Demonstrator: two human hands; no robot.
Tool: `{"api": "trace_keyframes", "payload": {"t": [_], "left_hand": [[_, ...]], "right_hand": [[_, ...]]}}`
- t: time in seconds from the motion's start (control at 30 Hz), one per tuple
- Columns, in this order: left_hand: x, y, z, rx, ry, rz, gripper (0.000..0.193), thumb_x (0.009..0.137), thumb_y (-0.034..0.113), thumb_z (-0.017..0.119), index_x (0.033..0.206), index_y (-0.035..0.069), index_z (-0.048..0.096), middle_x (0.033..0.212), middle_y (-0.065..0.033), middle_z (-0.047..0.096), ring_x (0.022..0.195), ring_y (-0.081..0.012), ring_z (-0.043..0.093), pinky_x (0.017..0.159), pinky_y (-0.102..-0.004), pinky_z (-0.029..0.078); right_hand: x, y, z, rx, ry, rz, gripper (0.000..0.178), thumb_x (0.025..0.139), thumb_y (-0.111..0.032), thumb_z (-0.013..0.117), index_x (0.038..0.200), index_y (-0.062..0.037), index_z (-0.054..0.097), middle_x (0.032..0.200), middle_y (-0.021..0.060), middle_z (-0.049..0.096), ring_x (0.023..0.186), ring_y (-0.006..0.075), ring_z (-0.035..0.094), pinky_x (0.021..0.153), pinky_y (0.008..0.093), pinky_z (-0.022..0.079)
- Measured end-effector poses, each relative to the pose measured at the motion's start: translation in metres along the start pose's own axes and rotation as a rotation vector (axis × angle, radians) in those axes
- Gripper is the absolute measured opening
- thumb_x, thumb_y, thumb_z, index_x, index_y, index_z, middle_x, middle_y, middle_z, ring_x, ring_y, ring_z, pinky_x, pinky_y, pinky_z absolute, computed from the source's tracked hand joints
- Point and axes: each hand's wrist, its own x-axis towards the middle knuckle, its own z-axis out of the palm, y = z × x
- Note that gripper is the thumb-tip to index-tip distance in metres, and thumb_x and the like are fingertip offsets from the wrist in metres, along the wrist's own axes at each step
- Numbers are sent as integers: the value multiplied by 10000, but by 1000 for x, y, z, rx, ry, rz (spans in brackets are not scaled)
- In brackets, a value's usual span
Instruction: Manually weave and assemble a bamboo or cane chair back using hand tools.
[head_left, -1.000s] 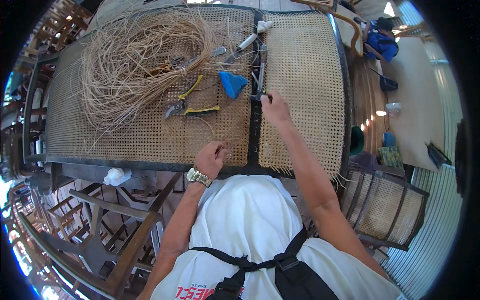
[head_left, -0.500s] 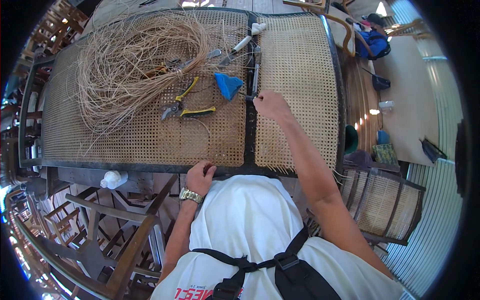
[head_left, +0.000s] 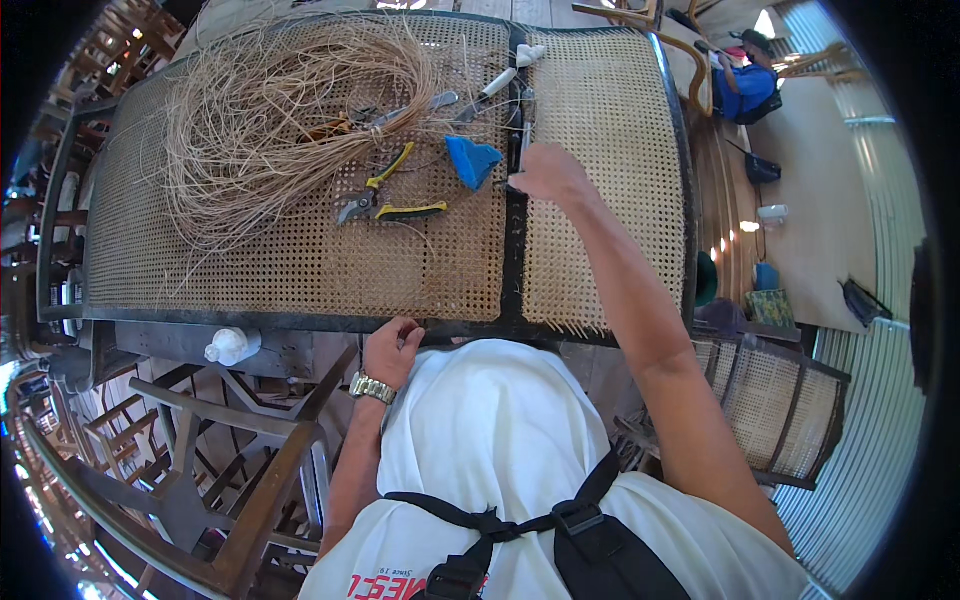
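Note:
A long cane-webbed panel (head_left: 440, 285) in a dark frame lies before me. My right hand (head_left: 552, 173) is over its dark crossbar (head_left: 513, 260), fingers closed round the lower end of a slim metal tool (head_left: 526, 135), whose shape is partly hidden. Just left of these fingers lies a blue angular block (head_left: 472, 162). Yellow-handled pruning shears (head_left: 375, 195) rest spread on the webbing, beside a big loose coil of cane strands (head_left: 270, 130). My left hand (head_left: 392, 352), with a metal-band watch at its wrist, rests empty at the panel's near rail, thumb apart from loosely curled fingers.
A white-handled knife (head_left: 490, 88) and a crumpled white piece (head_left: 530, 54) lie near the crossbar's far end. Wooden chair frames (head_left: 240, 500) crowd the lower left, near a white container (head_left: 232, 346). Another caned frame (head_left: 765, 405) stands right. A person in blue (head_left: 745, 85) sits far right.
The view has shifted slightly, so the panel and tools appear a little to the right and higher. My right hand's fingers have moved slightly up along the tool. My left hand stays by the rail.

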Motion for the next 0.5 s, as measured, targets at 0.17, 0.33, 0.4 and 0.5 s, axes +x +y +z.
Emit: {"api": "trace_keyframes", "payload": {"t": [0.17,0.33,0.4,0.5], "left_hand": [[-1,5,-3,-9,-33,25,209,854,220,681,949,35,672,805,-130,687,699,-229,651,647,-330,509],[16,21,7,-59,-160,70,211,852,218,672,947,29,666,825,-154,683,768,-281,673,689,-366,520],[27,37,15,-97,-252,106,208,847,206,675,965,35,672,829,-154,685,768,-282,673,702,-363,522],[51,64,37,3,-394,218,179,840,187,683,960,55,673,852,-150,681,771,-288,664,684,-373,519]], "right_hand": [[-60,10,-23,376,397,-51,394,831,-375,669,1019,-29,678,921,163,688,831,296,664,784,378,515],[-152,106,-15,431,548,226,346,862,-325,671,1037,-27,666,903,137,685,795,216,659,758,329,512],[-204,162,4,453,750,290,285,886,-281,639,995,-19,665,889,160,678,803,281,662,734,356,508],[-297,204,44,473,783,590,255,887,-256,643,966,-15,670,851,139,682,765,243,662,704,333,502]]}}
